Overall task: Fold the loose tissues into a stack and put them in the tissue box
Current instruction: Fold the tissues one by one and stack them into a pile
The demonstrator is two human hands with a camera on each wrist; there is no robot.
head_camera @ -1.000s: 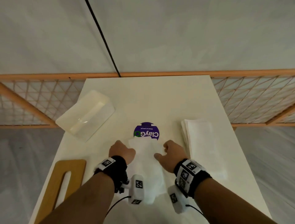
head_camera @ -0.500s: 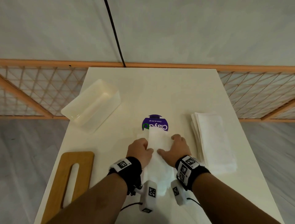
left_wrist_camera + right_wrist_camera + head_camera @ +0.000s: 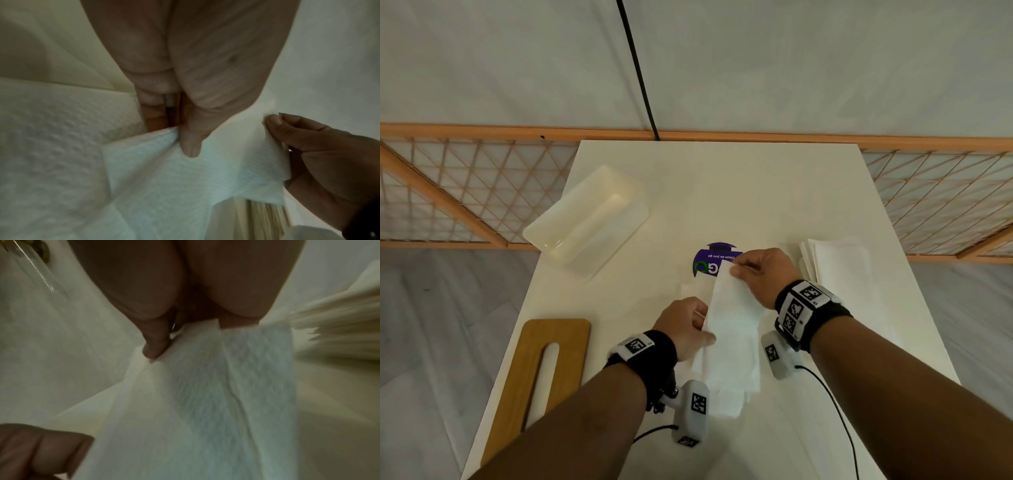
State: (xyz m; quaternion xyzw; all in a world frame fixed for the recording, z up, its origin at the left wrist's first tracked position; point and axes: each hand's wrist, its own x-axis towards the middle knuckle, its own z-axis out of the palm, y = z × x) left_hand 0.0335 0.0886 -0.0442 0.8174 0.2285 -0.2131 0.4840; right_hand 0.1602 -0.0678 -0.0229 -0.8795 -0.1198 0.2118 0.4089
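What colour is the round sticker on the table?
Purple sticker with white lettering and a green mark; clearest in the head view.

A cream table (image 3: 739, 192) stood against a plain pale wall (image 3: 791, 61); a black cable (image 3: 637, 68) ran down the wall to the table's far edge. A wooden rail with lattice panels (image 3: 465, 192) stretched behind the table on both sides. Grey wood-grain flooring (image 3: 431, 325) lay below. The lighting was soft and even, without hard shadows
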